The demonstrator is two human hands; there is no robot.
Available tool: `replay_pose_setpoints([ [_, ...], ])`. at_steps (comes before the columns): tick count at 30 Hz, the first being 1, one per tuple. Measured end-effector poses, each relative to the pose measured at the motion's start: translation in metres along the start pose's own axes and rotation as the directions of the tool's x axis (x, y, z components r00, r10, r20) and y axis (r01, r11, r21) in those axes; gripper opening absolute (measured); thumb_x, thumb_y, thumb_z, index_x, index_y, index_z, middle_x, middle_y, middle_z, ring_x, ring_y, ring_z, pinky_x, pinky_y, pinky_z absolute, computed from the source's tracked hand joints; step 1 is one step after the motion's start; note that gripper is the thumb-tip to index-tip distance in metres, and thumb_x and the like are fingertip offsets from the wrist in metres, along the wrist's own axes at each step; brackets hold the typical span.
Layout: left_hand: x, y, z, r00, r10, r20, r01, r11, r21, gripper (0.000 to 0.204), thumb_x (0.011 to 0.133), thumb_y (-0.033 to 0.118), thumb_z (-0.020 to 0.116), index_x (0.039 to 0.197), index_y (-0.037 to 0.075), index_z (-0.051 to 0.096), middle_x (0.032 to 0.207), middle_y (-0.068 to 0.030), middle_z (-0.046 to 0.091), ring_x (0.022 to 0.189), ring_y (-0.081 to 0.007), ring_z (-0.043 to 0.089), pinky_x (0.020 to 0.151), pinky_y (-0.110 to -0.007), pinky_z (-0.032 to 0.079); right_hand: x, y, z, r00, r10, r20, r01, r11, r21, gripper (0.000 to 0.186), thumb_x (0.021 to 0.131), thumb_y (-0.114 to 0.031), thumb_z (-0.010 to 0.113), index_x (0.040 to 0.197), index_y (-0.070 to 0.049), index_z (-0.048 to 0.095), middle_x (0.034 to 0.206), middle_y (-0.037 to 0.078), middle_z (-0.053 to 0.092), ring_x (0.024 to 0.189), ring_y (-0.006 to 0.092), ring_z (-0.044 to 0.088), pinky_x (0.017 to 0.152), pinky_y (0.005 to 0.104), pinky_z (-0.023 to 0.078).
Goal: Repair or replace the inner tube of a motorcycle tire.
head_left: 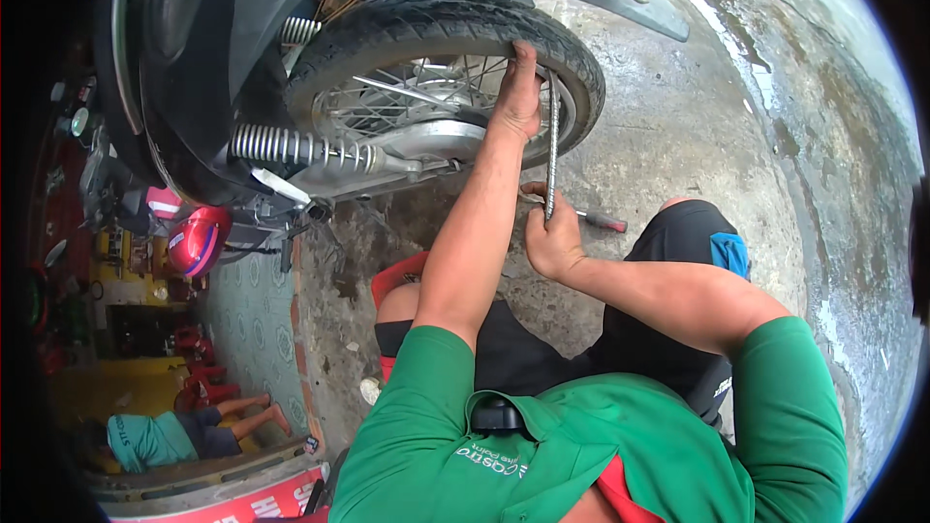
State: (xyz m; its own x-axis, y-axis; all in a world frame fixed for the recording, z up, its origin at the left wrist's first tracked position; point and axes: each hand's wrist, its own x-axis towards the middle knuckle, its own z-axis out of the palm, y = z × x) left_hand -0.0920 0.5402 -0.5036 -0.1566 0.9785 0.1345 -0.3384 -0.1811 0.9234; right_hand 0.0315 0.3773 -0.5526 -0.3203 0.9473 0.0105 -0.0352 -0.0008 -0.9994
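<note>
The rear wheel of a motorbike stands in front of me, its black tire around a spoked rim. My left hand grips the tire and rim at the near right side, one digit up against the tread and the other fingers partly hidden. My right hand is closed around the lower end of a long ridged metal tire lever. The lever's upper end reaches the rim edge just right of my left hand. Beyond my right hand, a tool with a red and black handle lies low near the ground.
The motorbike's dark body and spring shock absorber fill the upper left. Wet, stained concrete spreads to the right. A red helmet is at the left. Farther back, a person in a teal shirt is near red stools.
</note>
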Motion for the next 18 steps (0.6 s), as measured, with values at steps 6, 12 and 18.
replay_pose_setpoints([
  [6,0.003,0.006,-0.006,0.998,0.051,0.022,-0.05,0.999,-0.011,0.109,0.076,0.083,0.066,0.151,0.008,0.041,0.149,-0.0071,0.052,0.135,-0.0238,0.049,0.114,-0.043,0.038,0.015,0.026,0.043,0.956,-0.175,-0.234,0.163,0.984,-0.071,0.018,0.1,-0.02,0.057,0.106,-0.002,0.057,0.091,0.029,0.067,0.086,0.0509,0.064,0.074,0.0555,0.049],
  [12,0.004,0.047,-0.017,0.991,0.126,0.049,-0.109,0.96,-0.258,0.096,0.079,0.076,0.071,0.144,0.008,0.051,0.135,-0.0072,0.063,0.125,-0.0249,0.057,0.11,-0.045,0.043,0.057,0.023,0.065,0.951,-0.121,-0.284,0.043,0.963,-0.266,0.027,0.1,-0.031,0.062,0.1,-0.005,0.054,0.084,0.028,0.068,0.081,0.0524,0.064,0.07,0.0598,0.047],
  [18,0.005,0.093,-0.021,0.956,0.292,-0.014,-0.288,0.931,-0.226,0.075,0.082,0.058,0.08,0.134,0.008,0.059,0.127,-0.0049,0.067,0.122,-0.0203,0.059,0.108,-0.041,0.044,0.09,0.024,0.027,0.956,-0.204,-0.21,0.07,0.857,-0.511,0.032,0.1,-0.036,0.064,0.1,-0.004,0.055,0.079,0.028,0.064,0.077,0.0554,0.059,0.067,0.0579,0.044],
])
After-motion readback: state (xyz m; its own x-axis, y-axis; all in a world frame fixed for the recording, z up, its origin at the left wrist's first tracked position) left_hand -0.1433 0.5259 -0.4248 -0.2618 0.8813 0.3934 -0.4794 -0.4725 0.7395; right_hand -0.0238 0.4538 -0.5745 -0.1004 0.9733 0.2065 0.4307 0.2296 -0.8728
